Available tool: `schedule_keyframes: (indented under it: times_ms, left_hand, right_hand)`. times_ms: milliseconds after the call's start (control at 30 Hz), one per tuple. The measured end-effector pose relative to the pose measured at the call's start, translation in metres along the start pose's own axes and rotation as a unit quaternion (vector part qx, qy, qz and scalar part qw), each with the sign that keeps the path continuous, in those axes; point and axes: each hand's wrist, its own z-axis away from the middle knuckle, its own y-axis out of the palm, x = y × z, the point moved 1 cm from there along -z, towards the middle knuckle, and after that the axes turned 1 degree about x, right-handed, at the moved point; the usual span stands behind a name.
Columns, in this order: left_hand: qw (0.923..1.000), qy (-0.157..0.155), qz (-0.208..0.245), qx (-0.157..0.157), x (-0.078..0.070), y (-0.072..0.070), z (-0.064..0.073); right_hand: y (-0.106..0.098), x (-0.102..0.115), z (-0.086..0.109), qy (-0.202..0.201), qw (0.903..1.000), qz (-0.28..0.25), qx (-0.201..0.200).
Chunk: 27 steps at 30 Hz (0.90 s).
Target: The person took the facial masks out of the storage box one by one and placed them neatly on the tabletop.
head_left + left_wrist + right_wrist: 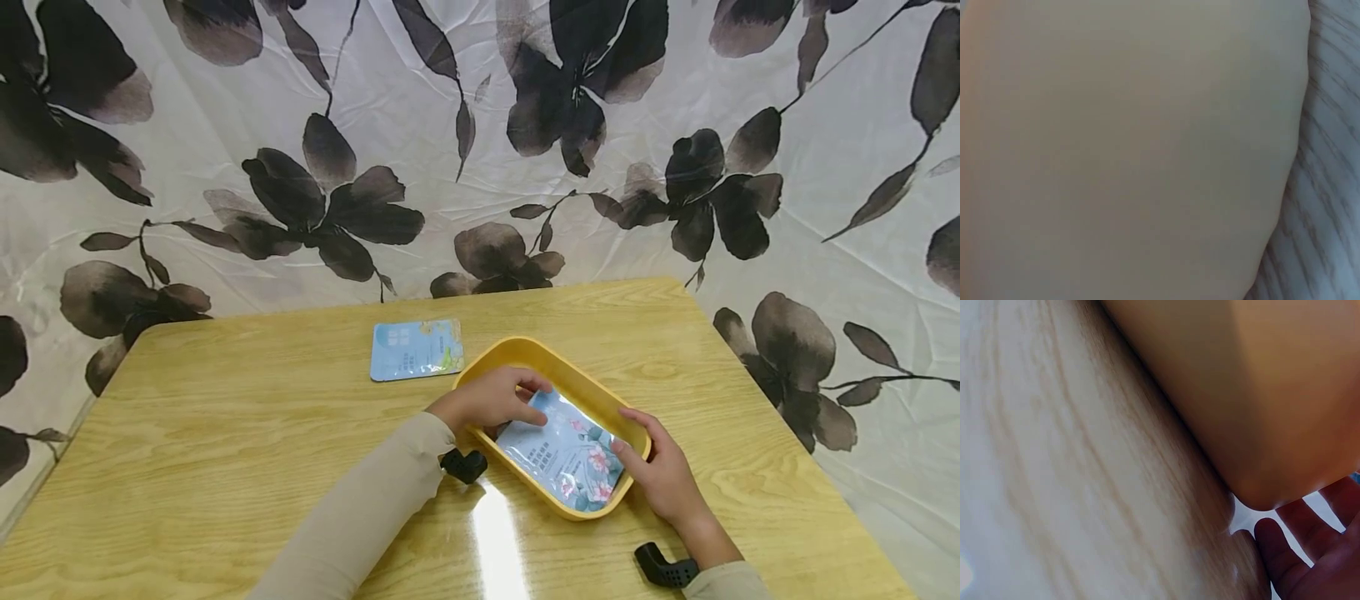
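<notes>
A yellow plastic tray (558, 367) sits angled on the wooden table, with a flat light-blue sachet (558, 458) printed with pink flowers inside it. My left hand (495, 396) reaches over the tray's left end and pinches the sachet near its upper left edge, thumb lying across the top. At the opposite end, my right hand (663, 467) grips the tray's rim, its thumb inside by the sachet's edge. The right wrist view shows the tray's outer wall (1247, 412) and the right fingers (1279, 556) beside its corner. A beige sleeve (1129, 150) fills most of the left wrist view.
Behind the tray to the left, another light-blue sachet (416, 350) lies flat on the wooden table (247, 433). A white cloth with dark flowers (465, 133) hangs behind the table's far edge. Black wrist devices (663, 567) sit on both wrists.
</notes>
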Motion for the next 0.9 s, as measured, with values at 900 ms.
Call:
schedule_keyframes:
  times_ms: [900]
  left_hand:
    - [0.9972,0.039,-0.019,0.061,-0.0015,0.0032,0.0016]
  right_hand:
    - [0.0025,0.0026,0.0017,-0.005,0.9989,-0.045,0.007]
